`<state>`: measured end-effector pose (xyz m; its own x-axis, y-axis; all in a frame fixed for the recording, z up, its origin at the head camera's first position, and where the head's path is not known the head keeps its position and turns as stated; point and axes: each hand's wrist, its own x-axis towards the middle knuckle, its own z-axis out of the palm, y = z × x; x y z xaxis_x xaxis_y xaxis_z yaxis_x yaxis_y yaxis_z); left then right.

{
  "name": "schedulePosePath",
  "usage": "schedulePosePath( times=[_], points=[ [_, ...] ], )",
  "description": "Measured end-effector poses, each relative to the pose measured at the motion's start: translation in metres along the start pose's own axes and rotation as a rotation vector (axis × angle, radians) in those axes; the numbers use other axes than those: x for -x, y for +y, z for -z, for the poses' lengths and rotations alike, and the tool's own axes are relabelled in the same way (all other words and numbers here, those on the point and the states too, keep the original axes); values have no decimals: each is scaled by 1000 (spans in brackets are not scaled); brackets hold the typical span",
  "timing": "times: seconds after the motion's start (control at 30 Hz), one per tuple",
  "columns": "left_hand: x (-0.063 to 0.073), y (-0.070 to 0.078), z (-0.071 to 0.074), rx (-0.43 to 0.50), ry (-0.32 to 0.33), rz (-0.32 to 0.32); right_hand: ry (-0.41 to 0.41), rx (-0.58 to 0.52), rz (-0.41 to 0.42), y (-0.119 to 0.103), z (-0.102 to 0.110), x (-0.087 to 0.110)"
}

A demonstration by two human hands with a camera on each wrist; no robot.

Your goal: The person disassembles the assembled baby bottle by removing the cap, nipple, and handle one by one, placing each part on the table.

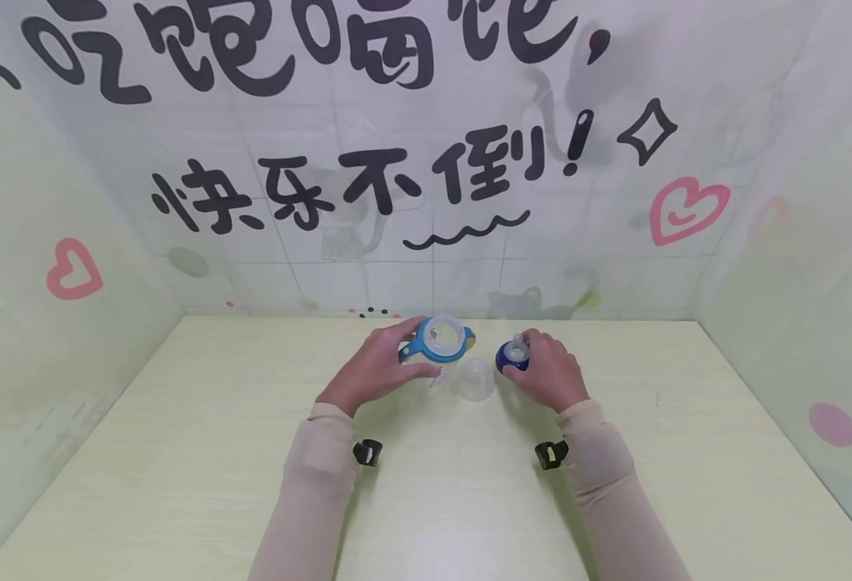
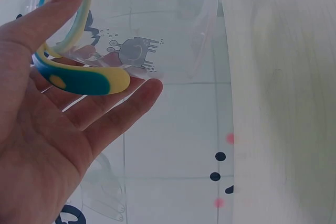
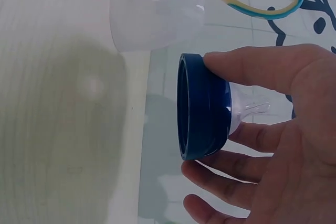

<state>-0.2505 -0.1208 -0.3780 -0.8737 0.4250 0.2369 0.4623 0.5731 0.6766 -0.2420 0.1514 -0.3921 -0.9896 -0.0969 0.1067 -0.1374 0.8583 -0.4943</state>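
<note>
My left hand (image 1: 373, 369) grips a clear baby bottle (image 2: 181, 40) fitted with a blue-and-yellow two-handled ring (image 2: 79, 80). In the head view the bottle's open mouth (image 1: 444, 332) faces up. Dark measuring marks and a small animal print show on its side. My right hand (image 1: 553, 371) holds a dark blue bottle collar (image 3: 205, 111) with a clear teat (image 3: 247, 103), thumb on one side and fingers on the other. The collar's open rim points down toward the table, the teat up. Between the hands a clear domed cap (image 1: 474, 381) stands on the table.
The pale wood-grain table (image 1: 455, 500) ends at a printed back curtain (image 1: 368, 282) just beyond the hands. Similar side curtains (image 1: 774, 323) flank it. A small black camera mount (image 1: 368, 453) sits on each sleeved wrist.
</note>
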Motion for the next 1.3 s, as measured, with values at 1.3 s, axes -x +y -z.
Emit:
schedulePosePath(
  times=[1.3],
  points=[
    [1,1,1,13,1,4,-133,-82,-35,25,-20,-7]
  ],
)
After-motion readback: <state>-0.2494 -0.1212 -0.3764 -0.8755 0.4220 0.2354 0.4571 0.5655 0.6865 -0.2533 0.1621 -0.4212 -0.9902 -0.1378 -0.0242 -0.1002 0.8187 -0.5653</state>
